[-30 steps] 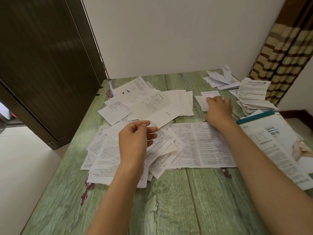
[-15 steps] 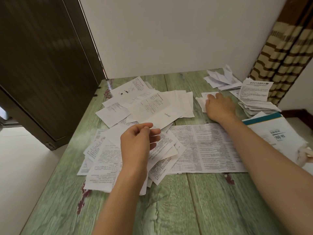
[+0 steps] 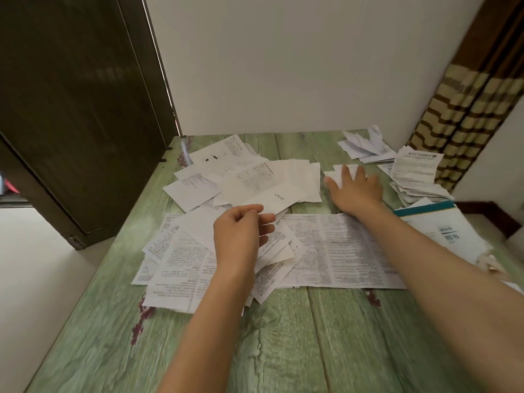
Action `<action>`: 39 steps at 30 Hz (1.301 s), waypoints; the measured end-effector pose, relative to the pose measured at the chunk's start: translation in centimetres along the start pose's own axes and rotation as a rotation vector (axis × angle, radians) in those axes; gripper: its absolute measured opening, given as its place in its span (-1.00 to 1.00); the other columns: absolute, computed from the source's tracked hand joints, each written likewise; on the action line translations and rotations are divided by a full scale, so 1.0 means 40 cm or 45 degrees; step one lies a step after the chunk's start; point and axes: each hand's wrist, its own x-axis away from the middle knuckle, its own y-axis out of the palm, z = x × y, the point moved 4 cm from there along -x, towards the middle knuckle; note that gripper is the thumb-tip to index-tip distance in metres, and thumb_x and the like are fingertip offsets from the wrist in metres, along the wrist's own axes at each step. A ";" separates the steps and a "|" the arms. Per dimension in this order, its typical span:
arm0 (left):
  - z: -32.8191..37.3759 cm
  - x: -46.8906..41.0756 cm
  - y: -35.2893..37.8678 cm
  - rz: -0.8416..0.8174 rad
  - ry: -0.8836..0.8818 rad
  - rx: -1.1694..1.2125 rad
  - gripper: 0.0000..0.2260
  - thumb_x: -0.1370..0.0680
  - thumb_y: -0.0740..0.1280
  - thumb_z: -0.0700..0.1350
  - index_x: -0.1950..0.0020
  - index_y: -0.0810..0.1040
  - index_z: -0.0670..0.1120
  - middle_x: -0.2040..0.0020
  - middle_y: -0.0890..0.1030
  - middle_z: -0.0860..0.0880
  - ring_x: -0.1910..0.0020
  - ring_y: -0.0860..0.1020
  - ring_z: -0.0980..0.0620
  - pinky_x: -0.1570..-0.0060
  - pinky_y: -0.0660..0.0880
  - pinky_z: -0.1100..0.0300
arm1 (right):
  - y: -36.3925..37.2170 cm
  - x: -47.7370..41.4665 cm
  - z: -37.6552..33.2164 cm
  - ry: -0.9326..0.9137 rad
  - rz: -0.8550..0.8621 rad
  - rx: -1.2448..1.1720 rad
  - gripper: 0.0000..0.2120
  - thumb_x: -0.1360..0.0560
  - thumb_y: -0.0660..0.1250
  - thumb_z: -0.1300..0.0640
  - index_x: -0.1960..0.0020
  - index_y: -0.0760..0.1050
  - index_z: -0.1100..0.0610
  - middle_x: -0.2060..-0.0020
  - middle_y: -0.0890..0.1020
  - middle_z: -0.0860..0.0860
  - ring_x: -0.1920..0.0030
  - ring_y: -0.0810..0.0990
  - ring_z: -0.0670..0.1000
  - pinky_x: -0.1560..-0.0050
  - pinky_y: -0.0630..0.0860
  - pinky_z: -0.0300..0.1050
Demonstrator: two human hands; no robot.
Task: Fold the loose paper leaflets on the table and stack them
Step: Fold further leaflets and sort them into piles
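1. Since half a second ago the right hand (image 3: 355, 188) has flattened. Its fingers (image 3: 346, 173), bunched before, now lie straight and spread, pressing on a small folded leaflet (image 3: 334, 169) at the far side of the worktop (image 3: 283, 341).
2. The left hand (image 3: 239, 236) has hardly shifted. It hovers over the near heap of loose leaflets (image 3: 181, 259) with its fingers loosely curled and the thumb tip meeting the forefinger by the edge of a white sheet marked "vivo" (image 3: 272, 191). Whether paper is pinched there I cannot tell.
3. The loose leaflets lie overlapped and unfolded on the left-centre of the worktop. A second fan of them lies behind, with the "vivo" sheet on top.
4. A long printed sheet (image 3: 340, 251) lies flat between the two forearms. Its left end is under the heap, and the right forearm crosses its far right corner.
5. Just right of the right hand sits a stack of folded leaflets (image 3: 414, 174) near the worktop's right edge. Behind it, close to the wall, is a smaller cluster of white papers (image 3: 365, 147).
6. A booklet with a teal band (image 3: 433, 222) lies at the right edge — the right forearm partly covers it.
7. A dark door (image 3: 71, 109) stands at the left, a white wall (image 3: 283, 66) behind, and a striped curtain (image 3: 467, 114) at the far right.
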 end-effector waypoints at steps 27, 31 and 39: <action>0.009 -0.006 -0.050 0.102 -0.008 0.076 -0.82 -0.58 0.17 -0.29 0.04 0.56 -0.14 0.27 0.66 -0.04 0.30 0.61 0.08 0.23 0.53 0.25 | 0.011 0.237 -0.259 -0.731 0.199 -0.731 -0.43 -0.50 0.27 0.18 -0.48 0.18 0.12 -0.43 0.31 0.05 -0.43 0.22 0.03 -0.43 0.14 -0.10; 0.010 -0.018 -0.057 0.119 -0.013 0.060 -0.81 -0.58 0.17 -0.29 0.03 0.57 -0.15 0.25 0.66 -0.05 0.27 0.62 0.06 0.16 0.55 0.21 | 0.033 0.217 -0.250 -0.697 -0.065 -0.576 -0.16 -0.46 0.35 -0.17 -0.54 -0.03 0.05 -0.52 0.13 0.01 -0.50 0.10 0.04 -0.49 0.07 0.01; -0.001 -0.028 -0.076 0.128 -0.046 0.062 -0.82 -0.57 0.19 -0.29 0.01 0.58 -0.16 0.26 0.66 -0.05 0.32 0.61 0.08 0.22 0.54 0.24 | 0.008 0.218 -0.249 -0.713 -0.216 -0.304 -0.19 -0.37 0.35 -0.32 -0.49 0.21 0.01 -0.49 0.23 -0.01 -0.48 0.17 0.01 -0.44 0.06 -0.02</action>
